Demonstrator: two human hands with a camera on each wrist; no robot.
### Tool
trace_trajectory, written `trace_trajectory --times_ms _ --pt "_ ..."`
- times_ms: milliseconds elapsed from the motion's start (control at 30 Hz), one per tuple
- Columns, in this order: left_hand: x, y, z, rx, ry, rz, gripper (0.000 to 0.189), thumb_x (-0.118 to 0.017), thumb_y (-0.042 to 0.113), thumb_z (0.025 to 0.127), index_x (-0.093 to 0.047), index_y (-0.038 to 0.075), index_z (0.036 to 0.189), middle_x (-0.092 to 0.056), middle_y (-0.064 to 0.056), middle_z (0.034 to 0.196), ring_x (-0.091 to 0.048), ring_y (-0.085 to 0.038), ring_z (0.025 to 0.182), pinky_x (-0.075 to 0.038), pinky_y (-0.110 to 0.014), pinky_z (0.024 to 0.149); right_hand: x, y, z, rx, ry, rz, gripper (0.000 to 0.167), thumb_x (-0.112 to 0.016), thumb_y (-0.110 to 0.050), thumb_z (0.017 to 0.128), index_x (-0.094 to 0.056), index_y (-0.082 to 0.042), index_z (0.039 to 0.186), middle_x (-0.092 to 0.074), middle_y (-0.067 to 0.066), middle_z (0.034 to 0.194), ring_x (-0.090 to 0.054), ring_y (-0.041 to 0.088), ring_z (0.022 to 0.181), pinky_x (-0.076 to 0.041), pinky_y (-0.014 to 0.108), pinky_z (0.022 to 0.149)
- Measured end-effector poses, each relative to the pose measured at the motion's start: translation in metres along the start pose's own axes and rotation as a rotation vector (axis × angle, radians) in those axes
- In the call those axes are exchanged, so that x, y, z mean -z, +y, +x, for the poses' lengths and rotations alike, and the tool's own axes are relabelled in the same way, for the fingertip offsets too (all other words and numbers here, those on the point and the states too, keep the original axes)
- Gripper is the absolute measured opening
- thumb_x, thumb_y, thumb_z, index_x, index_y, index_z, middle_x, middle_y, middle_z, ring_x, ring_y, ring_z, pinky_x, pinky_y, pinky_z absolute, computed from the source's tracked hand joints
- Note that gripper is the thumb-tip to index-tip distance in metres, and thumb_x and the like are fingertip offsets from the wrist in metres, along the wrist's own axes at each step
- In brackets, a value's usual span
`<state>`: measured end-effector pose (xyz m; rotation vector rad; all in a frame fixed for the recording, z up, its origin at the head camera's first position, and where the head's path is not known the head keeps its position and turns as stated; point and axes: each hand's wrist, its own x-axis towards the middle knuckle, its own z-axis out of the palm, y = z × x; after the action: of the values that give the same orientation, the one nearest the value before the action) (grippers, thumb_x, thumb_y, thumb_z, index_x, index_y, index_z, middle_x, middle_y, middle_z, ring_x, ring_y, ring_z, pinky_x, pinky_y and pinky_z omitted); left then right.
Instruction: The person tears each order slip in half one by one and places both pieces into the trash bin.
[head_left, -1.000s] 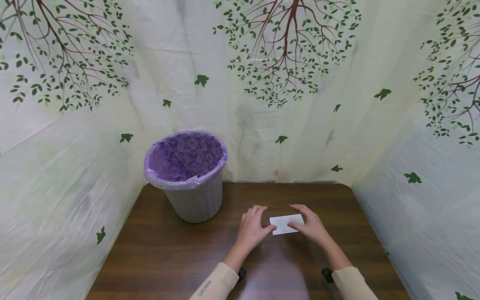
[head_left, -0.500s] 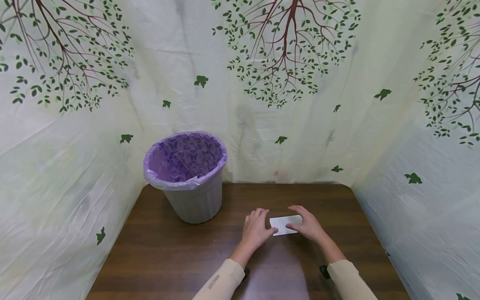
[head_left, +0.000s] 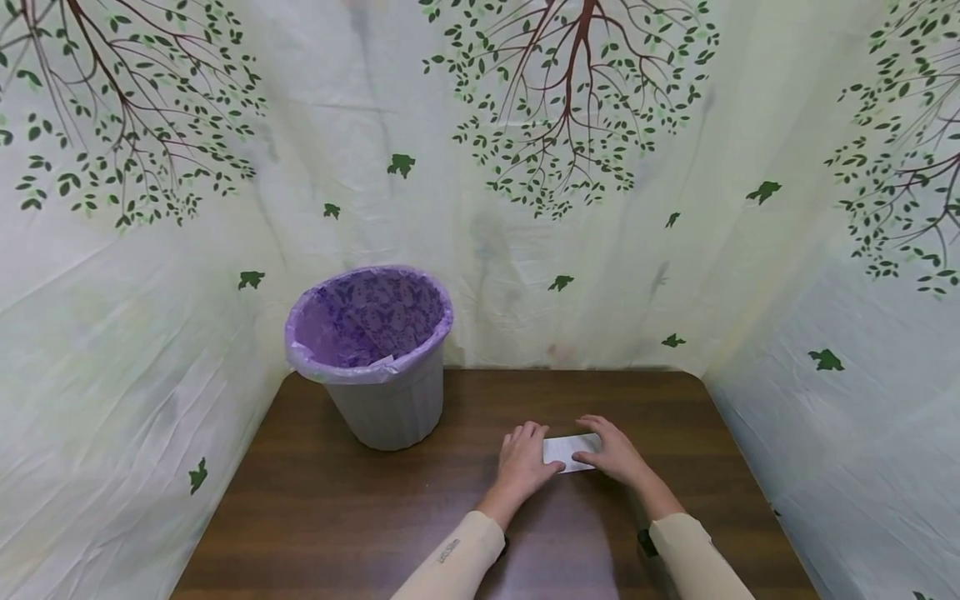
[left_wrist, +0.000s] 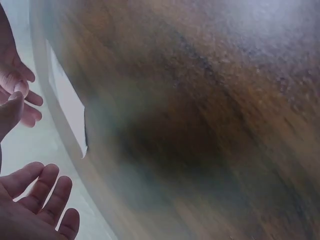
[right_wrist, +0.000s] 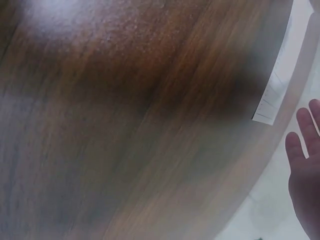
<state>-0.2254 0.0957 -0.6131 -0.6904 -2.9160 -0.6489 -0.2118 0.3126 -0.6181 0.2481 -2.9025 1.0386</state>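
A small white slip of paper (head_left: 559,450) with faint print lies on the brown table. My left hand (head_left: 523,460) hovers over its left end, fingers spread from the thumb and overlapping the paper in the head view. Opposite it, my right hand (head_left: 617,454) is held over the right end, thumb apart from the fingers. In the left wrist view the paper (left_wrist: 68,100) lies flat with one corner turned up, and the left fingers (left_wrist: 47,195) are clear of it. The right wrist view shows printed lines on the paper (right_wrist: 275,90), the right fingers (right_wrist: 300,145) beside it.
On the left of the table (head_left: 337,517) stands a grey waste bin (head_left: 397,408) with a purple patterned liner (head_left: 375,312) folded over its rim. A scrap of white shows inside the bin. Pale curtains (head_left: 495,250) printed with trees and leaves surround the table's back and sides.
My left hand has moved right, over the left end of the paper, covering more of it. My right hand has shifted only slightly. The paper stays on the table.
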Motion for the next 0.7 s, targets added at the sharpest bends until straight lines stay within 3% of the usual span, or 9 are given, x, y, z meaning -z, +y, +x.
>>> trace_trajectory --times_ms 467,700 --pt "-0.011 0.005 0.008 0.007 -0.072 -0.013 0.071 -0.089 0.043 0.083 -0.065 0.008 0.140 -0.065 -0.006 0.141 -0.060 -0.025 0.131 -0.046 -0.042 0.105 -0.002 0.006 0.005 0.013 -0.051 -0.060 0.067 -0.087 -0.024 0.087 -0.061 0.006 0.141 -0.056 0.027 0.151 -0.052 0.050 0.141 -0.043 0.066 0.114" --pt "-0.025 0.002 0.006 0.012 -0.085 0.008 0.077 -0.090 0.043 0.081 -0.063 0.007 0.143 -0.063 -0.006 0.148 -0.057 -0.025 0.137 -0.047 -0.041 0.103 -0.010 0.014 0.004 0.010 -0.055 -0.073 0.067 -0.089 -0.023 0.083 -0.063 0.007 0.137 -0.059 0.029 0.148 -0.053 0.050 0.140 -0.043 0.065 0.114"
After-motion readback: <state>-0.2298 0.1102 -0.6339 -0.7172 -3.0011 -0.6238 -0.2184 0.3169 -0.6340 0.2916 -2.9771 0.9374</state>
